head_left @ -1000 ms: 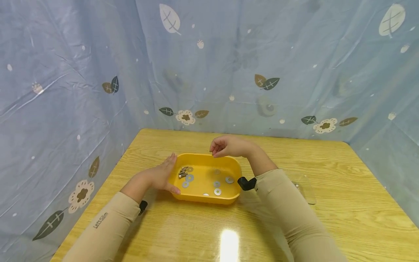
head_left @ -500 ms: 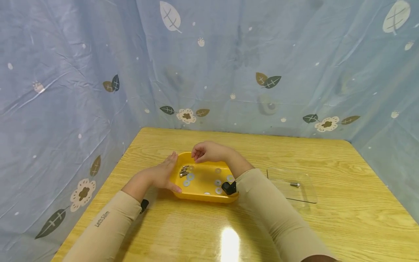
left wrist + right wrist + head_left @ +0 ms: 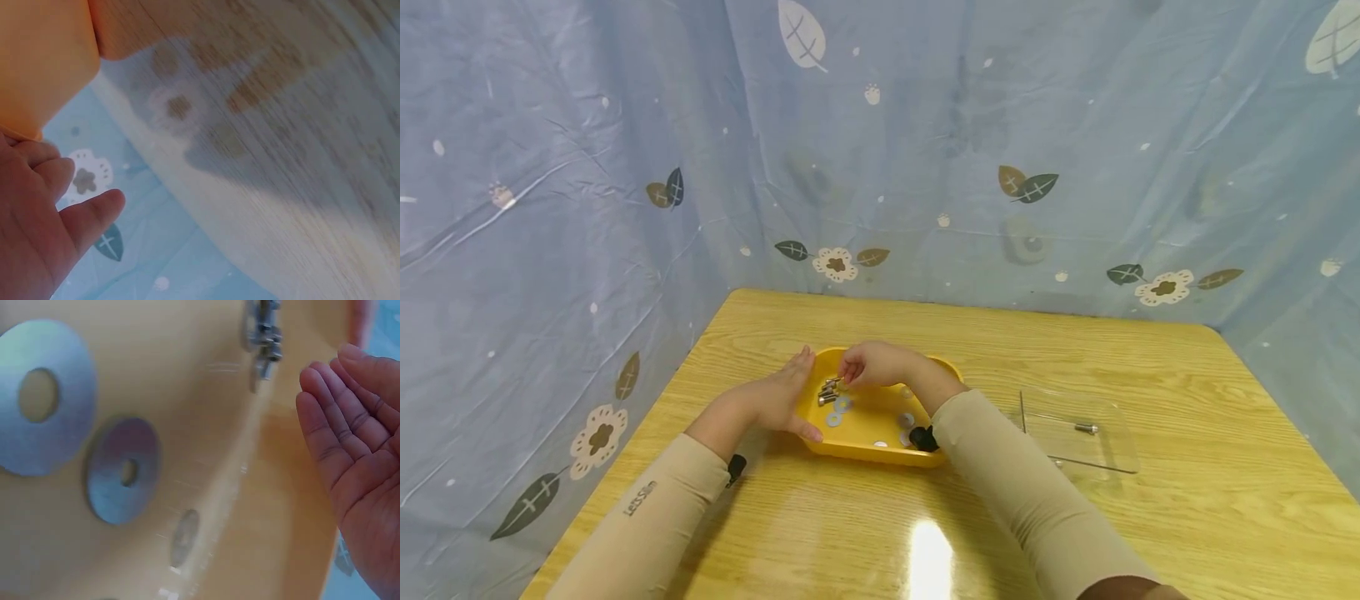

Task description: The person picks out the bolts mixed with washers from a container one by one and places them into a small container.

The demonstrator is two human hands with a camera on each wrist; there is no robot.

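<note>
My left hand [image 3: 778,403] rests against the left end of the yellow tray [image 3: 865,455], fingers straight along its side and thumb at the front corner. In the left wrist view the fingers of that hand [image 3: 90,219] look extended beside the tray wall [image 3: 47,50]. My right hand [image 3: 882,365] is over the tray's far left part, fingertips close to a small pile of metal bolts [image 3: 828,397]. The right wrist view shows this hand [image 3: 372,456] with bent, loose fingers and nothing between them; the bolts [image 3: 269,347] are just beyond. Flat washers [image 3: 75,434] lie on the tray floor.
Right of the tray lies a clear plastic container [image 3: 1112,454] with one bolt [image 3: 1086,428] in it. A wooden table [image 3: 820,533] carries everything. Patterned blue curtains [image 3: 910,150] stand behind and to the left. The right forearm crosses the tray's right end.
My right hand has moved left and down into the tray, from above its far rim to beside the bolts. The left hand stays at the tray's left end.
</note>
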